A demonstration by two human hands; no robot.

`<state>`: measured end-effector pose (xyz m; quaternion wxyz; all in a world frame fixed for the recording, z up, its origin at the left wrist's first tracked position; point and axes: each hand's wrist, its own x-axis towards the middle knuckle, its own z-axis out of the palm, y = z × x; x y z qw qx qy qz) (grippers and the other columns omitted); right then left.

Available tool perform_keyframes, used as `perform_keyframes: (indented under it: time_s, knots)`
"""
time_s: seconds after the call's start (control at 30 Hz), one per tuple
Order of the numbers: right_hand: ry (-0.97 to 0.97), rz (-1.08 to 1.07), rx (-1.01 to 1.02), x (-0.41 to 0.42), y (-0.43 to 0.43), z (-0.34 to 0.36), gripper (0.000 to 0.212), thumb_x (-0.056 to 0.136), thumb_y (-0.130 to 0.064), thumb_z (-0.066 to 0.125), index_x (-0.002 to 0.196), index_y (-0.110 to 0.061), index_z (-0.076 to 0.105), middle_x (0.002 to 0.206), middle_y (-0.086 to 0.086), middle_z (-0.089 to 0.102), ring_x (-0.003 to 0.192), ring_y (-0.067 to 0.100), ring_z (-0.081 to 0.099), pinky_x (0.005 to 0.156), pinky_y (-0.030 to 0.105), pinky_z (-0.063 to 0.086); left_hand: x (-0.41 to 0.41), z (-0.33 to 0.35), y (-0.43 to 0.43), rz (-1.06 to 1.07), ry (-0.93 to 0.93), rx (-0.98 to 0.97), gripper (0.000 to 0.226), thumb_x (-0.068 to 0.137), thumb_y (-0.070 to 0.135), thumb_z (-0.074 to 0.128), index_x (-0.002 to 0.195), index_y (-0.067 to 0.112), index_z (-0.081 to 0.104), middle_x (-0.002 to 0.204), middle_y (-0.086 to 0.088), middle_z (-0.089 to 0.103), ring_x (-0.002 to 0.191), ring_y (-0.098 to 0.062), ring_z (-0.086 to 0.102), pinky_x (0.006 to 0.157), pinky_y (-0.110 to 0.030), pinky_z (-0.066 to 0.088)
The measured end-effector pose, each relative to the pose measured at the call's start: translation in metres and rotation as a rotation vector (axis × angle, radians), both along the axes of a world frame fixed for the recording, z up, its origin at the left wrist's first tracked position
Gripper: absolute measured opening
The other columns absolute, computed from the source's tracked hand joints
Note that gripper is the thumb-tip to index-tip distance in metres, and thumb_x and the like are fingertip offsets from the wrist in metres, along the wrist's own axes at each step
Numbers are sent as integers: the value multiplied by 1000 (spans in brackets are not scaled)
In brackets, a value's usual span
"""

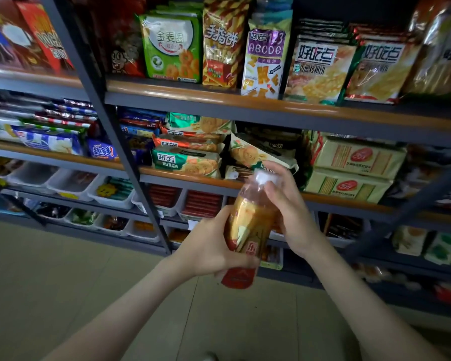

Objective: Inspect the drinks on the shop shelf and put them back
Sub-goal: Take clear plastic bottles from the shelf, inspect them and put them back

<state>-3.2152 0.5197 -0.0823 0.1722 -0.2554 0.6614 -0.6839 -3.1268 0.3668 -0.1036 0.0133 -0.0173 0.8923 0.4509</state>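
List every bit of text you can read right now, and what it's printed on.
"金麦圈": green snack bag
"手指饼": striped biscuit bag
"好吃点", "ABCDE": purple-topped bag
"好吃点": two biscuit bags
"好吃点": green flat pack
"趣多多": blue pack
Bottle label, held by left hand and right hand: blurred, unreadable.
Price tags: too small.

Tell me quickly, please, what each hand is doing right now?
Left hand: closed on the lower body of the bottle.
Right hand: closed on the bottle's upper part, fingers by the white cap.
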Motion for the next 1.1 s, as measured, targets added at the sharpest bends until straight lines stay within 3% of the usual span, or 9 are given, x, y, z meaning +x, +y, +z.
perform_keyframes:
  time_s: [0.17,0.27,0.4,0.5,0.57,0.83,0.93,1.0,1.1]
  knots:
    - [184,35,252,5,-11,-19,47,90,-69,32,135,-65,24,156,-23,17,145,-1,13,119,41,21,7,1,-3,18,-263,674,80,56,42,80,125,17,48,104,-4,71,92,-21,71,76,-31,56]
    - [415,78,336,9,-10,-24,50,92,-71,22,136,-55,41,155,-20,22,146,0,9,117,30,14,11,-4,-5,115,-280,924,85,59,47,74,132,15,47,111,-9,69,99,-25,69,78,-32,54]
    - [425,252,293,15,-3,-23,39,99,-48,40,138,-47,43,153,-18,33,147,8,17,119,46,18,16,1,-15,179,-362,1054,73,65,54,70,128,21,54,109,-8,72,95,-22,71,72,-33,57]
    - [461,374,440,20,-4,-21,83,88,-7,64,144,-54,24,158,-18,20,148,5,8,119,46,18,20,8,-24,212,-432,1148,47,78,52,62,110,19,62,85,-6,75,76,-20,72,63,-33,56]
    - [520,394,544,23,-13,-19,100,81,-12,74,140,-60,10,157,-18,15,146,0,9,117,31,23,20,13,-32,215,-542,1183,57,76,56,53,111,11,60,81,-13,73,66,-26,70,52,-32,55]
    - [366,173,483,31,-30,-12,80,63,-40,85,115,-73,34,118,-42,48,114,-20,43,95,6,35,26,17,-65,-29,-593,589,76,101,54,-2,97,13,62,65,-17,66,53,-21,67,50,-25,53]
    - [176,65,440,31,-33,-10,55,62,-38,85,106,-49,54,100,-28,64,95,-14,58,85,12,44,31,11,-64,38,-302,241,61,101,52,13,96,20,64,73,-10,71,66,-20,70,61,-23,54]
    - [20,8,317,30,-34,-8,42,60,-43,78,99,-35,64,94,-19,72,92,-2,66,82,20,51,32,6,-66,45,-1,-26,32,104,33,37,128,23,55,96,5,67,90,-14,67,71,-11,48]
    - [-187,-3,200,29,-35,-5,36,67,-41,67,98,-22,69,91,-9,75,87,9,70,71,21,51,28,-9,-75,-104,378,-546,88,89,8,60,154,33,5,147,-6,35,127,-18,41,103,-30,41]
